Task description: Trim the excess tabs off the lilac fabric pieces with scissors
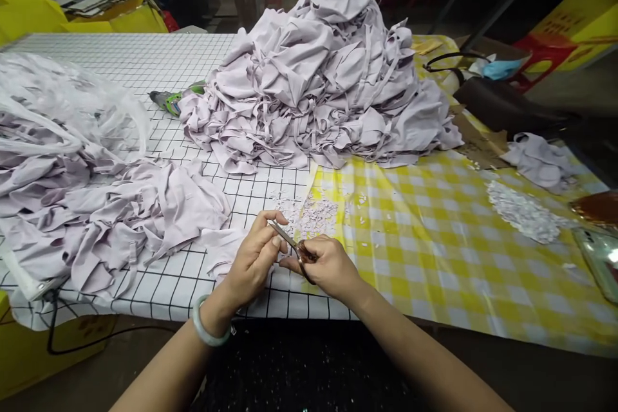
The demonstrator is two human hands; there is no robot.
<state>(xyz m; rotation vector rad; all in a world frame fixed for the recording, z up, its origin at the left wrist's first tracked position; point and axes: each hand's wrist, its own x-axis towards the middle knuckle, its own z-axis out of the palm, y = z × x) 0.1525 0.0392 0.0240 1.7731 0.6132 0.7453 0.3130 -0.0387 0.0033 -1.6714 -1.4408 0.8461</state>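
My right hand (333,267) is closed round the brown handles of a small pair of scissors (286,236), whose blades point up and to the left. At the blade tips, my left hand (255,257) is closed in a pinch, and what it holds there is too small to make out. A pale lilac cloth piece (219,250) lies on the table just left of that hand, partly hidden behind it. Beyond both hands, small cloth snippets (318,215) are scattered over the tabletop.
A tall heap of lilac garments (318,77) stands at the back. More lilac cloth (159,206) and a clear plastic bag (72,103) cover the left side. On the right lie a snippet pile (524,212), a crumpled cloth (541,161) and a phone (599,261).
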